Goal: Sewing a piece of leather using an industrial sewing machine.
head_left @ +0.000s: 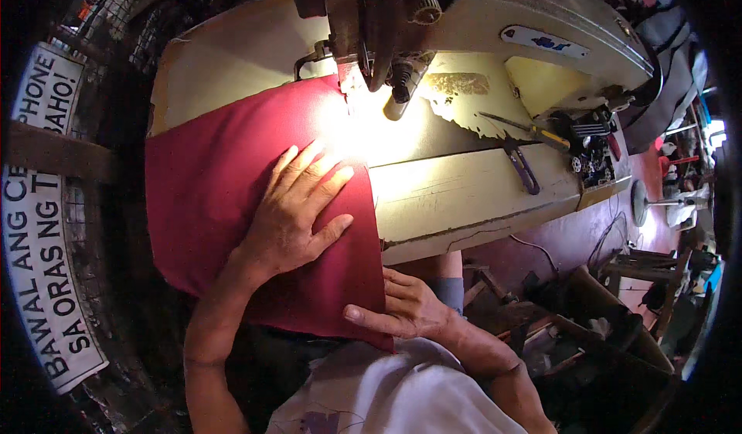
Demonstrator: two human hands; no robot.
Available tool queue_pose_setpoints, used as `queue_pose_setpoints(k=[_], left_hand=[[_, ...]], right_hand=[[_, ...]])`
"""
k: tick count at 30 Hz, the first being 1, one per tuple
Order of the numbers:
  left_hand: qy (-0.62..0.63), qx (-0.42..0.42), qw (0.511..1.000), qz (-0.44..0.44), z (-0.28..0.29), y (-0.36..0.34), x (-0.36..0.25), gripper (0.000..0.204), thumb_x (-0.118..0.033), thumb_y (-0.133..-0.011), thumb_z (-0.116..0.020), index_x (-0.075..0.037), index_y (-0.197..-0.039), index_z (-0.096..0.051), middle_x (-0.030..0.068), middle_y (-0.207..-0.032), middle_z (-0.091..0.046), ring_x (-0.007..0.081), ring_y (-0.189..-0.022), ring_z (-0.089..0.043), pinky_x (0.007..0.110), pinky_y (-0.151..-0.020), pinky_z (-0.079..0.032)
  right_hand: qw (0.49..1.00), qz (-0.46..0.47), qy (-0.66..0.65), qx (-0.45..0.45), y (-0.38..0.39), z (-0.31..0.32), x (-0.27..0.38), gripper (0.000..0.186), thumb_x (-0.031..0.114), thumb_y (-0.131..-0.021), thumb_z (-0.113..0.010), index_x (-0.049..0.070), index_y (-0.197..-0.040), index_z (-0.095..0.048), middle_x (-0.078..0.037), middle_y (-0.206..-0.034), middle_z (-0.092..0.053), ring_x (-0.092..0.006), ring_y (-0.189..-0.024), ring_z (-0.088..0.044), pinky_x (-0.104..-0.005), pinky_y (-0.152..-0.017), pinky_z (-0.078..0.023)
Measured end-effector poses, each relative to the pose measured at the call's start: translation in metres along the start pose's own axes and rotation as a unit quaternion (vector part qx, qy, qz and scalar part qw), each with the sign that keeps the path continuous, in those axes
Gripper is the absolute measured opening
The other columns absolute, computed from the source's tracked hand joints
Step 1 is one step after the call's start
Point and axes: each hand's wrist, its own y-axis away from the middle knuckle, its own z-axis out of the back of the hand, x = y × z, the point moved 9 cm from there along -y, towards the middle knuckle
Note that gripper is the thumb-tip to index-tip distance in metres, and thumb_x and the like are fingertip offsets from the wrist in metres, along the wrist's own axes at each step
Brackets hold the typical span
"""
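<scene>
A large piece of dark red fabric (pixel 209 194) lies over the left part of the sewing machine table (pixel 464 190) and hangs down over its front edge. Its far right corner reaches the lit needle area of the sewing machine (pixel 471 28). My left hand (pixel 297 214) rests palm down on the fabric, fingers stretched out and slightly spread. Near the lower right edge of the cloth, my right hand (pixel 406 306) pinches it, thumb on top and fingertips hidden behind the edge. The exact spot under the presser foot is hard to make out in the glare.
Right of the needle lie a screwdriver (pixel 550 136) with a yellow handle and a purple-handled tool, perhaps thread snips (pixel 522 169). Several metal bobbins (pixel 591 165) sit at the table's right end. White signs (pixel 46 272) hang on wire mesh at left. Wooden pieces (pixel 610 318) clutter the lower right.
</scene>
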Motion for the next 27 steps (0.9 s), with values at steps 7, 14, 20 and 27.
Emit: queue_pose_setpoints(k=[7, 14, 20, 27], left_hand=[[-0.010, -0.014, 1.000, -0.019, 0.004, -0.009, 0.003, 0.058, -0.040, -0.080, -0.076, -0.009, -0.127, -0.063, 0.0156, -0.139, -0.053, 0.0369, -0.137, -0.043, 0.060, -0.117, -0.026], [0.009, -0.016, 0.999, -0.040, 0.007, -0.016, 0.010, 0.061, -0.042, -0.074, -0.080, -0.011, -0.124, -0.065, 0.0145, -0.137, -0.056, 0.0385, -0.136, -0.043, 0.065, -0.116, -0.026], [0.011, -0.008, 0.999, -0.041, 0.007, -0.031, 0.024, 0.059, -0.045, -0.074, -0.080, -0.007, -0.117, -0.067, 0.0156, -0.132, -0.058, 0.0404, -0.135, -0.044, 0.064, -0.115, -0.028], [0.009, -0.049, 0.998, -0.047, 0.011, -0.052, 0.045, 0.058, -0.044, -0.072, -0.079, -0.004, -0.113, -0.067, 0.0138, -0.125, -0.060, 0.0361, -0.132, -0.046, 0.063, -0.116, -0.027]], right_hand=[[0.998, -0.033, -0.050, -0.028, -0.009, 0.004, 0.000, 0.076, 0.015, -0.074, -0.070, 0.002, -0.145, -0.047, -0.017, -0.115, -0.067, -0.0374, -0.112, -0.065, -0.0543, -0.106, -0.047], [0.992, -0.076, -0.096, 0.018, -0.020, 0.006, -0.004, 0.086, 0.017, -0.069, -0.072, -0.002, -0.148, -0.042, -0.020, -0.116, -0.066, -0.0440, -0.115, -0.063, -0.0536, -0.102, -0.049], [0.997, -0.050, -0.059, 0.001, -0.032, 0.013, -0.018, 0.079, 0.012, -0.075, -0.072, -0.002, -0.147, -0.042, -0.020, -0.114, -0.066, -0.0422, -0.112, -0.064, -0.0524, -0.100, -0.050], [0.994, -0.093, -0.062, 0.020, -0.054, 0.022, -0.039, 0.077, 0.007, -0.077, -0.070, -0.002, -0.148, -0.040, -0.022, -0.119, -0.064, -0.0402, -0.114, -0.063, -0.0502, -0.102, -0.048]])
